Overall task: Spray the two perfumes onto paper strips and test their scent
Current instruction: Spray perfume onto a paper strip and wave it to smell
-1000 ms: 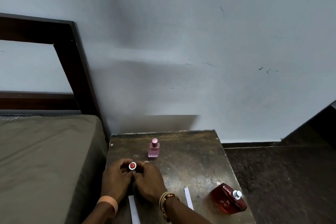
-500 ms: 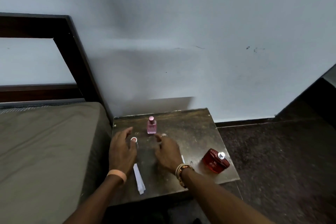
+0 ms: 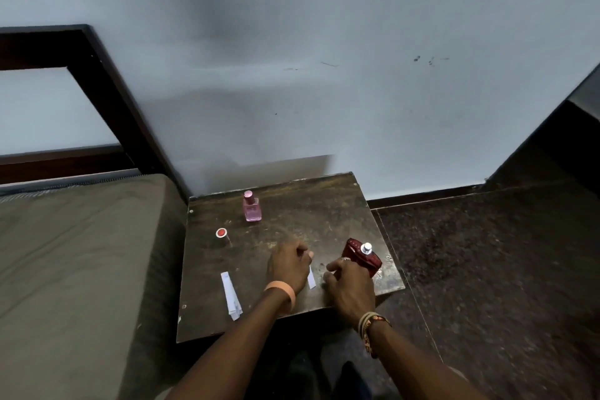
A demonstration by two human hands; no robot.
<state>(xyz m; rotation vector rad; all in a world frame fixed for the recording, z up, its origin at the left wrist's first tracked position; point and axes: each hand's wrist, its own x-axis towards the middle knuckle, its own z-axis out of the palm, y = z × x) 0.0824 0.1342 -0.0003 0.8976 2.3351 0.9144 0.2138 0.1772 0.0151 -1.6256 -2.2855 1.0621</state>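
Red perfume bottle [image 3: 362, 256] tilts, nozzle toward wall, right hand [image 3: 350, 286] gripping; left hand [image 3: 287, 266] pinches strip [image 3: 311, 279].

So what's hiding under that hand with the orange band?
A white paper strip pokes out from under the left hand, lying on the table. The rest of the strip is covered.

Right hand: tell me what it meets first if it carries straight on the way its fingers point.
The right hand points up and right toward the red perfume bottle. Its fingers already look at or on the bottle's near side, so that comes first; actual contact is unclear.
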